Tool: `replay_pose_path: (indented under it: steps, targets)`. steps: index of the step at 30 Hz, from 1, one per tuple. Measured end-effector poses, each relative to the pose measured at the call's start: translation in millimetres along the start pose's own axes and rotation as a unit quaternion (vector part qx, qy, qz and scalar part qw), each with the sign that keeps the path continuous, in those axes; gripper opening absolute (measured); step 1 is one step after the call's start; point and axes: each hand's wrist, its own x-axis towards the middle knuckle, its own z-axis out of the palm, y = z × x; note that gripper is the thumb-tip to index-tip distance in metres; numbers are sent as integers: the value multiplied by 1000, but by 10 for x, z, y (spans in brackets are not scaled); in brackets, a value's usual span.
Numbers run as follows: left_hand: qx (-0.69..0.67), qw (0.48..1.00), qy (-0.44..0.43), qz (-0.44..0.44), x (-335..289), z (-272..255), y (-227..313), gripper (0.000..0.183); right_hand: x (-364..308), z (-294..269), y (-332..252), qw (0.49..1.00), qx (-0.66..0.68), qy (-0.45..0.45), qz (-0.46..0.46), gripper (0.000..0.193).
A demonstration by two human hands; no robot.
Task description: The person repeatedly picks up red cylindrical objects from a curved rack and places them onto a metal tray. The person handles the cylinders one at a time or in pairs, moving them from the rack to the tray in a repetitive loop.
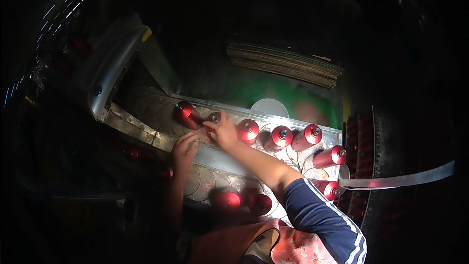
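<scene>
Red metal bottles with rounded shoulders and small necks stand along a conveyor (207, 159) of overlapping pale plates. My right hand (225, 132) reaches across the belt, thumb and fingers on either side of a red bottle (213, 117) that they partly cover. Just left of that one, another red bottle (189, 115) leans, its top toward the upper left. My left hand (184, 149) is over the near side of the belt, fingers bent and loosely parted from the thumb; nothing shows in it. Right of my right hand stands a further red bottle (248, 131).
More bottles follow the belt's curve at right, and two bottles (227, 199) stand on the near run. A metal hood (115, 80) covers the left end. Beyond the belt lies a stack of flat sheets (283, 63). A metal strip (400, 180) juts out right, near racked red bottles (361, 156).
</scene>
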Motion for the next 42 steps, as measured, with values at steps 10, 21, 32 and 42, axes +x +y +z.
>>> replay_pose_path:
  steps: [10,21,32,42]
  targets:
    - [68,907,-381,168,-1074,1045,935,39,-1542,-1530,-91,942,314,105,-65,34]
    - [94,799,-542,243,-2040,2385,1301,22,-5738,-2331,828,770,349,447,293,19]
    - [104,920,-365,93,-1950,3540,2019,63,-8321,-2560,1155,604,358,575,420,23]
    - [246,952,-169,65,-1114,4814,1765,56,-9188,-2280,1243,524,336,582,523,24]
